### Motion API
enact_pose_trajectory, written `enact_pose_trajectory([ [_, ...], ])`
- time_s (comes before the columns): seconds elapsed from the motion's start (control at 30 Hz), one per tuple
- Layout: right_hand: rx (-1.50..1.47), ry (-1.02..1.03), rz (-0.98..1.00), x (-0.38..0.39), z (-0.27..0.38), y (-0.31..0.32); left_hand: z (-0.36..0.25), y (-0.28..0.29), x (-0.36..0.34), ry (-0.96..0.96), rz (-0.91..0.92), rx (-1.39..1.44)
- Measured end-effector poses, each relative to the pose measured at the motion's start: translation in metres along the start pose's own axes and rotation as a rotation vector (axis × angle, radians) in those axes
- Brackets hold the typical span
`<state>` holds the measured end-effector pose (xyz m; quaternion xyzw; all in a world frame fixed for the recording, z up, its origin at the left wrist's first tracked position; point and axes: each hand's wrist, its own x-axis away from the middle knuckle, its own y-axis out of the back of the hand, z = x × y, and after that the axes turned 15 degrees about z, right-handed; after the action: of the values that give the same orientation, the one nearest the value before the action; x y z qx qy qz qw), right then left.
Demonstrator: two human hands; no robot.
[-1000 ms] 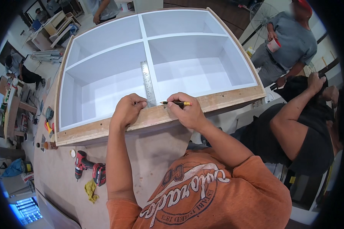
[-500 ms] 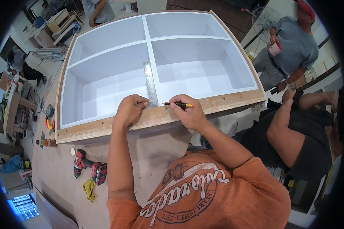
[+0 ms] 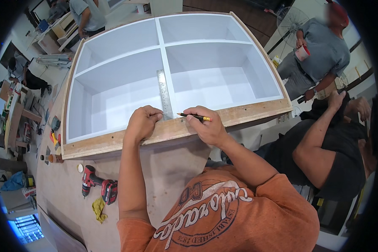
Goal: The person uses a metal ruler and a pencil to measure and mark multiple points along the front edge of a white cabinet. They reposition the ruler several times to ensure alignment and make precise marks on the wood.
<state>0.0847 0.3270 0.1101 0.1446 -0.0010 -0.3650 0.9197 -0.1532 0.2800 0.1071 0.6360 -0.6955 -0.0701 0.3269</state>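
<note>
Grips black pencil [image 3: 197,117] in right hand [image 3: 208,126] at near edge of white four-compartment cabinet [image 3: 256,109]. Curls left hand [image 3: 142,122] at near end of steel ruler [image 3: 164,92], beside divider [image 3: 164,59] over near-left compartment [image 3: 122,98]; cannot tell whether gripping it.

From here I read the cabinet [image 3: 117,63] as smooth, matt white inside, with a rougher, scuffed bare wood strip [image 3: 256,108] along its near edge. The ruler [image 3: 164,95] looks metal with a slight sheen, and the pencil [image 3: 200,117] looks painted black. At near left I see a drill [image 3: 90,179] in red and black plastic, a crumpled yellow cloth [image 3: 98,209] and a matt, spotted brown board [image 3: 69,195].
</note>
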Motion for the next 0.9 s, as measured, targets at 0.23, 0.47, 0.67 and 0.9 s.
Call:
enact_pose_trajectory([
  [0.23,0.055,0.014,0.015,0.000,-0.001,0.000,-0.003,0.000,0.002,-0.030,-0.011,-0.019],
  [0.47,0.236,0.173,0.014,-0.001,0.003,-0.008,0.000,0.000,0.001,-0.035,-0.010,-0.035],
  [0.67,0.298,0.229,0.016,-0.004,0.002,-0.015,0.001,0.001,0.001,-0.048,-0.010,-0.049],
  [0.9,0.187,0.052,0.069,-0.007,0.013,-0.004,0.000,0.001,0.001,-0.022,-0.010,-0.093],
])
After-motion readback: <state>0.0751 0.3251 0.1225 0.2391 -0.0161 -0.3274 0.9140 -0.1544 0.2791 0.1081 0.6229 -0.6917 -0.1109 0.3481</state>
